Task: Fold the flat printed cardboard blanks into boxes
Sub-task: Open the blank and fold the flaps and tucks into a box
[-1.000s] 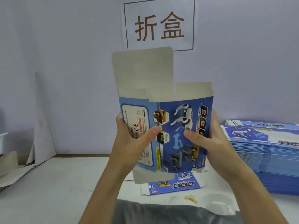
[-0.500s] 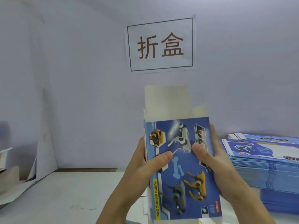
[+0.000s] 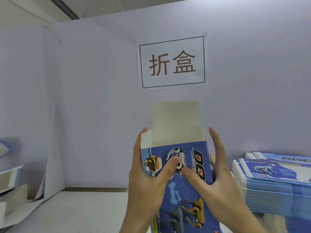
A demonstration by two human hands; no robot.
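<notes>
I hold a blue printed box blank [image 3: 185,190] upright in front of me; robot dogs and a bone are printed on its front. It is squared into a narrow sleeve, and its plain grey top flaps [image 3: 175,121] stand open above the print. My left hand [image 3: 148,175] grips the left side, thumb pressed on the front panel. My right hand [image 3: 217,179] holds the right side, thumb on the front and fingers stretched up along the edge. The box's bottom end is cut off by the frame.
A tall stack of flat blue blanks [image 3: 272,185] lies on the table at the right. A paper sign [image 3: 172,62] with two characters hangs on the pale wall behind. Grey cardboard pieces [image 3: 8,179] sit at the left edge. The table [image 3: 80,212] is white.
The blank has gone from a wide, flat spread to a narrow squared sleeve. Both hands have closed in on its sides, and the view has tilted upward.
</notes>
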